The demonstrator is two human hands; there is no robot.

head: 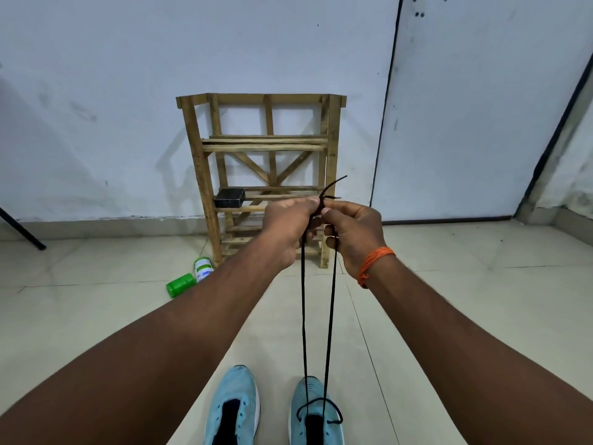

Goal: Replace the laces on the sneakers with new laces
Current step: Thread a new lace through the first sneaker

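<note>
**A:** Start at the left. What is there?

**B:** Toward the far edge of the floor (449,300), a green bottle (180,284) and a white container (203,268) lie just beside the foot of a wooden rack (205,175). A black box (229,198) sits on one of its slats. None of it touches the job.

**A:** And the hands?

**B:** The left hand (288,229) and right hand (351,232) are raised together in front of the rack. Each pinches the black lace (303,316) near its end, and the 2 tips stick up past the fingers. From there 2 strands run down to the right sneaker (298,428) at the floor's near edge. The left sneaker (237,387) beside it shows no lace.

**A:** What could go wrong?

**B:** I judge the ends are being evened. If 1 hand pulls harder, the lace would slide through the eyelets and leave unequal lengths. A sharp tug could also lift or tip the sneaker, since nothing visible holds it down. A slack pinch would drop a tip and lose the match.

**A:** What can't you make out?

**B:** Both sneakers are cut off by the lower frame edge, so the heels are unseen. A loop lies over the right sneaker's tongue, but which eyelets it passes through is too small to tell. The fingers hide whether the strands cross between the hands. I cannot tell whether this lace is the new one or the old.
</note>
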